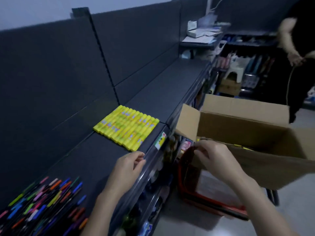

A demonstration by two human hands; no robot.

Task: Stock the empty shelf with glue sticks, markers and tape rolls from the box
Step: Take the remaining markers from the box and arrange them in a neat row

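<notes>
A row of yellow glue sticks (126, 127) lies side by side on the dark shelf (95, 155). A heap of coloured markers (42, 203) covers the shelf's near left end. The open cardboard box (242, 126) stands to the right of the shelf, and bits of yellow show inside its near wall. My left hand (127, 169) rests at the shelf's front edge with loosely curled fingers and holds nothing. My right hand (216, 157) is at the box's near left corner with its fingers curled. Whether it grips anything is unclear. No tape rolls are in view.
A red basket (209, 200) sits under the box. Lower shelves (153, 184) hold dark goods. Another person (293, 53) stands at the far right holding a cord. A white stool (235, 68) and a small carton (228, 87) are behind the box.
</notes>
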